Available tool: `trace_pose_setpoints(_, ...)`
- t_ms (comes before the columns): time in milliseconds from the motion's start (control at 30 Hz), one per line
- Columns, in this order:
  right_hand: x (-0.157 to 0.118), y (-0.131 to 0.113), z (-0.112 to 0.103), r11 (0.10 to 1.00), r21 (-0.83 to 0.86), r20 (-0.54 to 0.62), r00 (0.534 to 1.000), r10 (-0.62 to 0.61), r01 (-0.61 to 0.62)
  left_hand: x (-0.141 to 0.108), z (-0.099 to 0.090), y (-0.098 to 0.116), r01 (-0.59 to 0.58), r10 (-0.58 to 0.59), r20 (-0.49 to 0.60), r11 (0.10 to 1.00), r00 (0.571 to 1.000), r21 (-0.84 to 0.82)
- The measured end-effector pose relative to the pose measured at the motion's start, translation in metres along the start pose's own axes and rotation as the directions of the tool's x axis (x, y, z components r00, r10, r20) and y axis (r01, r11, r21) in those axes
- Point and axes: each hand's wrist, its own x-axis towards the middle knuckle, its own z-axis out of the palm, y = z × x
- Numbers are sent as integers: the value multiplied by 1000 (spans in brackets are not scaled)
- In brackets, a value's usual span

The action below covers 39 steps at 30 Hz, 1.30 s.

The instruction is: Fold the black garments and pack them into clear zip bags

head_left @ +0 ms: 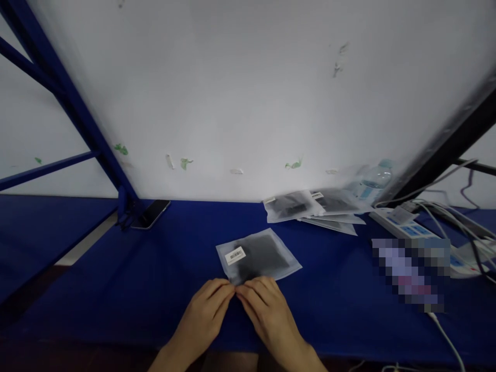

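A frosted translucent bag (pixel 267 253) with something dark inside and a white barcode label (pixel 235 255) lies on the blue table, just beyond my hands. My left hand (pixel 207 310) and my right hand (pixel 267 310) meet at the bag's near edge, their fingertips close together. Both hands have their fingers bent and pressed together, pinching at that edge. The fingers hide the near edge of the bag.
Several similar bags (pixel 294 204) are piled by the wall, beside a clear bottle (pixel 375 181). A phone (pixel 152 214) lies back left near the blue frame (pixel 83 121). At right are a power strip (pixel 411 227), cables and a pixelated object (pixel 406 274).
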Motion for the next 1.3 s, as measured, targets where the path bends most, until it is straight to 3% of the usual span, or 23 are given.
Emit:
trace_pose_setpoints(100, -2, 0, 5, 989, -124, -69, 994, -89, 80, -1, 0, 6, -38, 36, -74, 999, 997, -22)
trace_pose_setpoints(200, -6, 11, 2, 973, -203, -52, 991, -124, 111, -4, -8, 9, -96, 96, -142, 995, 985, 8)
trace_pose_setpoints(400, -20, 63, -36, 941, -338, -55, 997, -46, 25, -13, -31, 5, -128, 153, -286, 986, 946, 105)
trace_pose_setpoints(567, -26, 85, -55, 925, -379, -76, 997, -6, -24, -14, -30, 5, -84, 109, -314, 992, 943, 92)
trace_pose_setpoints(700, -22, 72, -56, 950, -307, -112, 994, 17, -51, -14, -26, 8, -26, 39, -312, 999, 949, 45)
trace_pose_setpoints(867, -16, 34, -46, 993, -98, -67, 996, -65, 58, -15, -24, 12, -8, 10, -295, 1000, 955, 9)
trace_pose_setpoints(933, -17, 26, -39, 998, -55, -103, 994, -47, 42, -17, -23, 13, -9, 8, -298, 1000, 954, 0)
trace_pose_setpoints(1067, -26, 24, -30, 996, -16, -217, 973, 85, -91, -18, -22, 14, -10, 8, -302, 1000, 953, -4)
trace_pose_setpoints(1300, -39, 29, -24, 994, -4, -151, 982, 111, -113, -16, -20, 14, -29, 25, -311, 1000, 950, -10)
